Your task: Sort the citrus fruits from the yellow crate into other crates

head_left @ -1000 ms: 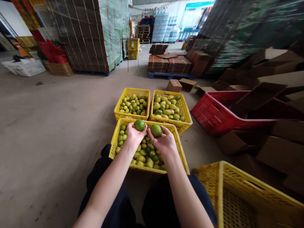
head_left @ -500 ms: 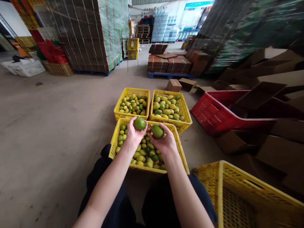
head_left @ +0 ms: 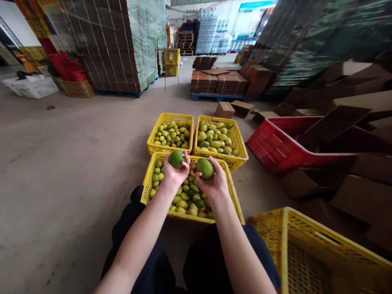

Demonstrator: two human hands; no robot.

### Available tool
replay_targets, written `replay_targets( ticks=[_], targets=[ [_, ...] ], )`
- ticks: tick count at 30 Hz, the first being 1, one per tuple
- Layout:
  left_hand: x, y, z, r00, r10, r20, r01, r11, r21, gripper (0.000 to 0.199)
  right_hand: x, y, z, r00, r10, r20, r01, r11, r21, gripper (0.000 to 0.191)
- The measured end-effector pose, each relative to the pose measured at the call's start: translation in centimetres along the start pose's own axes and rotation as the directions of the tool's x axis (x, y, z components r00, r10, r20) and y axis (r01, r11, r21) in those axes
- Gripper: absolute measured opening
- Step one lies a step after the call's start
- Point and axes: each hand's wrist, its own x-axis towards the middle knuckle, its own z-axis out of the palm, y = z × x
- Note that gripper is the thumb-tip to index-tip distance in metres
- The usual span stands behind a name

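My left hand (head_left: pixel 177 173) curls its fingers round a dark green lemon (head_left: pixel 177 159). Beside it, my right hand (head_left: pixel 216 179) holds another green lemon (head_left: pixel 205 168), lighter in tone, cupped between thumb and fingers. Both are raised above the near yellow crate (head_left: pixel 147 179), which stands just in front of my knees. Inside that crate lie many yellow-green lemons (head_left: pixel 183 196), partly hidden by my hands and forearms. Two more yellow crates touch or nearly touch its far side: a left one (head_left: pixel 150 145) with smaller fruit and a right one (head_left: pixel 241 155) with larger, yellower fruit.
At my right is a yellow crate (head_left: pixel 286 245) with a bare inside wall showing. Beyond it, a red crate (head_left: pixel 269 151) stands among loose cardboard boxes (head_left: pixel 361 196). Flattened cartons lie on a blue pallet (head_left: pixel 214 97) farther off, near a tall wrapped stack (head_left: pixel 107 49).
Both lemons have been turned in my fingers and now show other sides. The right one sits slightly farther right. The crates have stayed in place.
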Motion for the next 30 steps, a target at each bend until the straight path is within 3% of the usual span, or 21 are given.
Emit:
replay_targets(
  ticks=[5, 10, 30],
  targets=[
    [0.09, -0.09, -0.20, 0.999, -0.003, 0.035, 0.002, 0.999, 0.037, 0.027, 0.14, -0.02, -0.23, 0.997, 0.002, 0.081, -0.005, 1.000, 0.030, 0.027],
    [0.16, -0.14, -0.24, 0.999, 0.020, 0.041, -0.024, 0.997, 0.080, 0.022, 0.16, 0.14, -0.37, 0.983, -0.052, 0.177, 0.048, 0.999, 0.024, 0.027],
    [-0.37, -0.67, 0.04, 1.000, -0.007, 0.028, 0.004, 0.990, 0.139, 0.019, 0.48, 0.29, -0.72, 0.994, -0.007, 0.107, 0.005, 1.000, 0.014, 0.016]
  ],
)
